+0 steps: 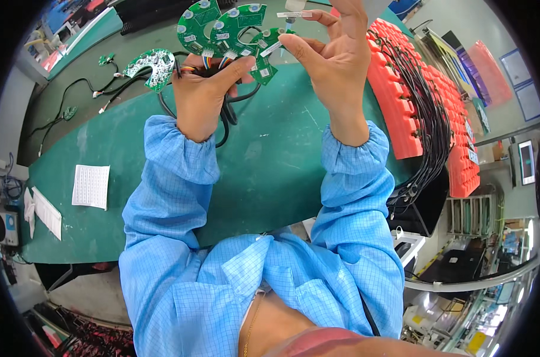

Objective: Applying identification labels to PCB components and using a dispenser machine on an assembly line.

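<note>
My left hand (207,89) is closed around a bundle of black cables (227,116) with coloured wires at their ends. Above it fan out curved green circuit boards: one at the left (190,38), one in the middle (225,38) and one at the right (264,72), each with small white labels. My right hand (335,59) is raised beside the right board, thumb and fingers curled. Near its fingertips are a thin white strip (294,15) and a small teal-tipped piece (289,25); whether the fingers grip either is hard to make out. Another curved board (154,68), full of components, lies left of my left hand.
Red foam trays (395,113) with many black cables (427,113) stand along the right. On the green table (264,172), a printed label sheet (91,186) and white paper strips (47,213) lie at the left. Small boards on thin cables (70,112) lie far left.
</note>
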Available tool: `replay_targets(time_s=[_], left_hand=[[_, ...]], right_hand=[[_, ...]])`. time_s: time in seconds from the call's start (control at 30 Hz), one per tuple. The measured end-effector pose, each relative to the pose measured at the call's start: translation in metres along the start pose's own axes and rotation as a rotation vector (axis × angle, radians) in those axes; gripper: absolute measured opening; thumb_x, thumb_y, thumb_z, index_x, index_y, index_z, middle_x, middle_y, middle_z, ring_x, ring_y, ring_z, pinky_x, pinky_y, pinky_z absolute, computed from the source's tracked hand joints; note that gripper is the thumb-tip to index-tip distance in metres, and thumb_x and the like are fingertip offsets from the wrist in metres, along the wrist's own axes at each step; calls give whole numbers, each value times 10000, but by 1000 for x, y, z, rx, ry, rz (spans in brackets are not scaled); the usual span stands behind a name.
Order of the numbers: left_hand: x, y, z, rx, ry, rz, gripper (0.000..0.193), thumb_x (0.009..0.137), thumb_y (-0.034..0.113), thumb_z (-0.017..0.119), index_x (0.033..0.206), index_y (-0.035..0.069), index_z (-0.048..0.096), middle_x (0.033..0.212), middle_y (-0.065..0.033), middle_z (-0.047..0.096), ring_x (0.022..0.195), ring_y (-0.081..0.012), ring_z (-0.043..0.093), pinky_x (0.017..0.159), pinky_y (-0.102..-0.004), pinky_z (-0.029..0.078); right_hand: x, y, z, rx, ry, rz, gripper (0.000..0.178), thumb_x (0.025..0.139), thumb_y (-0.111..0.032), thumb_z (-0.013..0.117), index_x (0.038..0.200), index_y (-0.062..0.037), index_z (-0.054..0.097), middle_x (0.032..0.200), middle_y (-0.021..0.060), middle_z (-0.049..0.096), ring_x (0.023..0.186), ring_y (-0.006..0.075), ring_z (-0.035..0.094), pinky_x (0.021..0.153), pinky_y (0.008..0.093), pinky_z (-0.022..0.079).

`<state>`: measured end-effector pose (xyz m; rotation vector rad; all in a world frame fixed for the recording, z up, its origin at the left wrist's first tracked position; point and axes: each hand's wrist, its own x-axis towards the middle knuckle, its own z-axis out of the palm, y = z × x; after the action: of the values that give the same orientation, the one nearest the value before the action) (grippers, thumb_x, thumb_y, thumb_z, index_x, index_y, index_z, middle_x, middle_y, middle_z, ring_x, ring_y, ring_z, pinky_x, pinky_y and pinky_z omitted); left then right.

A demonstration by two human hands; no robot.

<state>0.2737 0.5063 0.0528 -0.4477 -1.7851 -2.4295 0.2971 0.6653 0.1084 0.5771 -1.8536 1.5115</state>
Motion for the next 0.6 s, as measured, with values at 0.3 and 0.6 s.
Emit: replay_targets(time_s=[0.3,0.6], left_hand=[[2,2,-1,2,-29,39,142,742,152,756,742,28,686,658,-40,660,505,-64,520,468,-207,398],[1,-1,-2,-18,-33,27,127,748,136,750,743,21,697,655,-47,658,498,-69,512,465,-211,387]], right_hand=[[-2,10,4,-135,29,-61,662,709,58,688,1321,-77,474,1489,68,207,1008,146,491,706,205,554],[-6,13,9,-394,17,-312,605,721,89,639,1286,-98,535,1488,157,197,1035,221,519,713,258,539]])
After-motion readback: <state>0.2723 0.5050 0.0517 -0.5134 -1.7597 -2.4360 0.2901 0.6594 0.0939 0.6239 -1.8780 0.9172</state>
